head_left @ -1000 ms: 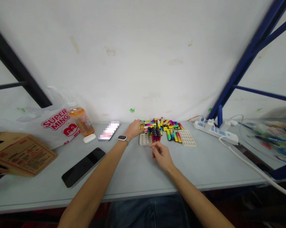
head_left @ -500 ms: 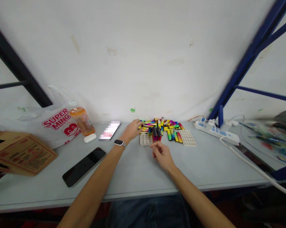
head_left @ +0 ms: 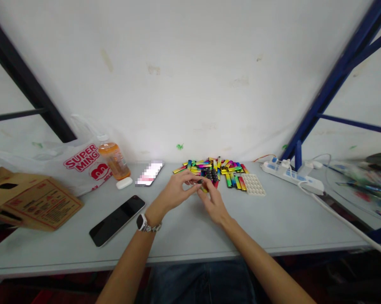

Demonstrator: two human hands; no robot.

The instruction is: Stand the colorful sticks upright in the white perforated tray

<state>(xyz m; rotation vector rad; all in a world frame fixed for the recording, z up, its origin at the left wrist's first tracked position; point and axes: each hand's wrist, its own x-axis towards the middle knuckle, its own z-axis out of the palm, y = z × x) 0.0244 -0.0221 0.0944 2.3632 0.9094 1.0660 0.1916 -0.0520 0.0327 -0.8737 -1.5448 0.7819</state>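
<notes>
Left hand: I pinch a dark-tipped piece, twelve o'clock before me.
Right hand: my fingers grasp it too.
Metallic rainbow sticks: heaped at one o'clock beyond my hands.
Dimpled tray: three o'clock.

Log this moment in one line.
left hand: holds small dark-ended piece | right hand: at same piece | beyond: shiny multicolored sticks | right of sticks: pale dimpled tray

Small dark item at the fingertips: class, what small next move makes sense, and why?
Perhaps turn the small dark item slightly with the left hand, the right hand steadying it: both hands' fingertips meet there, near the colourful pieces.
</notes>
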